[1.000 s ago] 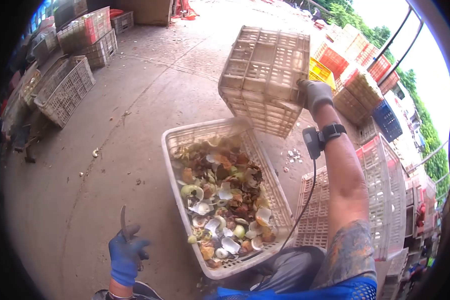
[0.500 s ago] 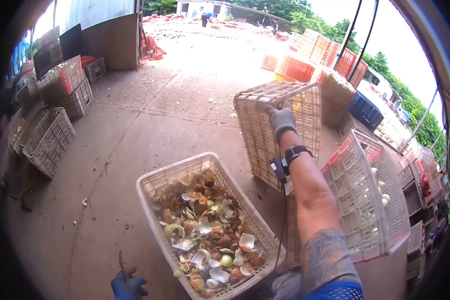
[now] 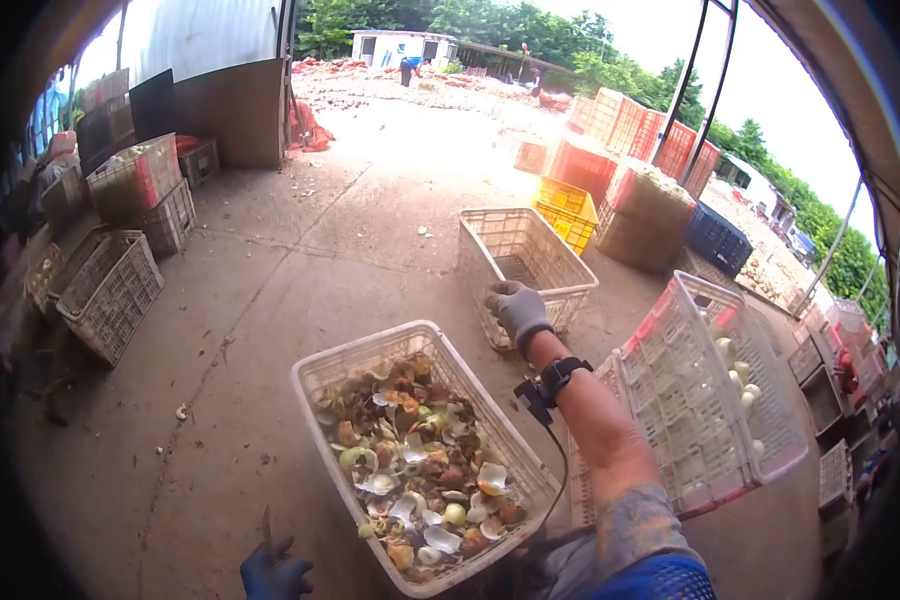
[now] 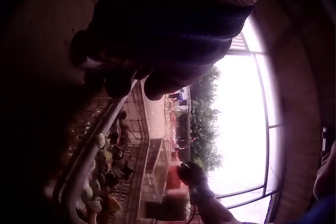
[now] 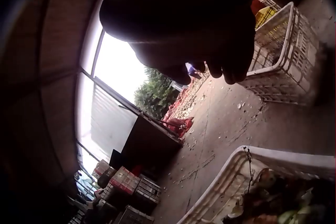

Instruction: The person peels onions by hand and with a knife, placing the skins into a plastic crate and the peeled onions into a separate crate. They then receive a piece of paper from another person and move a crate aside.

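My blue-gloved left hand [image 3: 275, 575] grips a small curved knife [image 3: 267, 527] at the bottom of the head view; in the left wrist view that hand [image 4: 163, 35] is dark. The grey-gloved right hand [image 3: 519, 314] is at the near left side of an empty-looking crate [image 3: 560, 285], its fingers loosely bent and not visibly gripping; whether they touch the crate cannot be told. This crate stands upright on the floor, also seen in the right wrist view [image 5: 294, 56]. Nearer my body, a pale crate [image 3: 315, 372] holds onion skins and scraps [image 3: 420, 470].
Right of my arm, a tilted crate [image 3: 685, 390] contains whitish onions [image 3: 740, 375]. A yellow crate [image 3: 567, 212] and a blue crate [image 3: 718, 240] stand farther back. More crates [image 3: 115, 295] line the left side. Bits of peel lie on the concrete floor [image 3: 260, 330].
The crate that my right hand held raised and tilted has come down upright onto the floor beyond the scraps crate. The right hand's hold has loosened. The left hand keeps the knife.
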Tool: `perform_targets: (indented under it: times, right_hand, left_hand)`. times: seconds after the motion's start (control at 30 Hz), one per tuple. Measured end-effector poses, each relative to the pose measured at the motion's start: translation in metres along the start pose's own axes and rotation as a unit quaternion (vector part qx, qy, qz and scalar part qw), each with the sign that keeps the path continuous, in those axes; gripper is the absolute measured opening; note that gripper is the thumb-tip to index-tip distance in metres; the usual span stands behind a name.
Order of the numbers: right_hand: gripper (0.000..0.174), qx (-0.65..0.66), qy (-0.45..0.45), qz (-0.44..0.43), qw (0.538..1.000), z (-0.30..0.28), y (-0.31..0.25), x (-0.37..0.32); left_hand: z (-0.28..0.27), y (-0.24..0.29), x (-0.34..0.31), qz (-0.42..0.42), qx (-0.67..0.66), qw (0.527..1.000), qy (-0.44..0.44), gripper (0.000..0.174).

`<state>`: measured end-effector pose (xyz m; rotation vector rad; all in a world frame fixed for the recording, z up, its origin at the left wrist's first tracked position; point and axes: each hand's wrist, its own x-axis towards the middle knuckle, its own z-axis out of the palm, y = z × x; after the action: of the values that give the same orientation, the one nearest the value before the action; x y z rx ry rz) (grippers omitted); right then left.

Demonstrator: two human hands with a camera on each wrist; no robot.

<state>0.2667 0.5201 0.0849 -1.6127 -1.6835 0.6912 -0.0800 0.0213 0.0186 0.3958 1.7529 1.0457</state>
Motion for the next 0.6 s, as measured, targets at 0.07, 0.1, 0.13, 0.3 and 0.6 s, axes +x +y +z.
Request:
perform_targets:
  times: [0.07,0.1,0.13,0.3,0.6]
  right_hand:
    - [0.049,0.095,-0.054,0.017,0.994,0.006,-0.019,-0.033]
    - [0.046,0.176,-0.087,0.036,0.980,0.005,-0.046,-0.066]
    - [0.043,0.254,-0.121,0.056,0.958,0.005,-0.068,-0.097]
    - [0.044,0.379,-0.259,0.135,0.878,0.026,-0.096,-0.224]
    - [0.061,-0.145,-0.433,-0.262,0.850,0.045,-0.004,-0.383]
  left_hand:
    - [-0.020,-0.038,0.019,0.399,0.366,0.839,-0.050,0.043]
    - [-0.012,-0.024,0.012,0.401,0.363,0.840,-0.051,0.043]
    - [0.005,0.006,-0.001,0.251,0.190,0.949,-0.025,0.050]
    - [0.002,0.016,-0.024,0.099,-0.025,0.995,-0.011,0.056]
    - [-0.001,0.030,-0.051,0.192,-0.088,0.977,-0.021,0.052]
